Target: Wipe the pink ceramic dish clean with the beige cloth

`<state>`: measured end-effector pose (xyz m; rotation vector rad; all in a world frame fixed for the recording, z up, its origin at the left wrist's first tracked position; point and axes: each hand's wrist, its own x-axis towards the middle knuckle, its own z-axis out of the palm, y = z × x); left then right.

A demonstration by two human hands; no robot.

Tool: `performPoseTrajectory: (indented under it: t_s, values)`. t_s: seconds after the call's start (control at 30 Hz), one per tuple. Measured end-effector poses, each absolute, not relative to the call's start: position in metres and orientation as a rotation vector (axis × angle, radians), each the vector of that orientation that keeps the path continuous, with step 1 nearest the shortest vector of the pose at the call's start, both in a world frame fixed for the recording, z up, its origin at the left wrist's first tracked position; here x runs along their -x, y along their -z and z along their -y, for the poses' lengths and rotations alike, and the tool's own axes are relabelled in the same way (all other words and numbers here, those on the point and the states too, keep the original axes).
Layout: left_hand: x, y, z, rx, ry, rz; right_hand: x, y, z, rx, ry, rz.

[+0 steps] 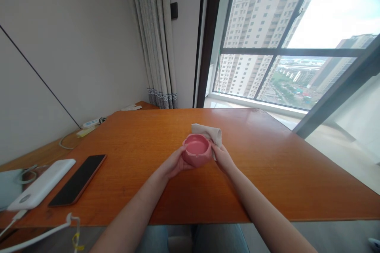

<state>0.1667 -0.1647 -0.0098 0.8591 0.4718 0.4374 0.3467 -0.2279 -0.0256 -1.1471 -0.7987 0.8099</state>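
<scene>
A pink ashtray (pixel 197 159), round inside with notches in its rim and faceted outer walls, is held over the middle of the wooden table. My left hand (pixel 177 162) grips its left side, thumb near the rim and fingers underneath. On the other side, my right hand (pixel 220 155) is closed around a pale cloth (pixel 209 131), pressing it against the ashtray's right wall. The cloth's free part drapes behind the ashtray. Some of the right fingers are hidden behind the ashtray and cloth.
A black phone (pixel 78 180) and a white power bank (pixel 43 184) with cables lie at the table's left. A power strip (pixel 91 123) sits by the wall. The brown tabletop (pixel 285 182) extends right towards a large window (pixel 267 51); a curtain (pixel 157 39) hangs behind.
</scene>
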Motion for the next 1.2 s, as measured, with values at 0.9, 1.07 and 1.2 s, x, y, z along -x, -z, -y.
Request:
performPoseTrajectory:
  t_s: [0.9,1.07,1.2]
  values:
    - [-0.173,0.011,0.155,-0.808,-0.873,-0.407,-0.307,0.007,0.208,1.174,-0.556,0.951]
    - [-0.153,-0.006,0.145,-0.857,-0.624,-0.382,-0.315,0.005,0.21,1.177,-0.622,1.001]
    - [-0.147,-0.004,0.141,-0.944,-0.609,-0.564,-0.312,0.007,0.21,1.173,-0.698,1.083]
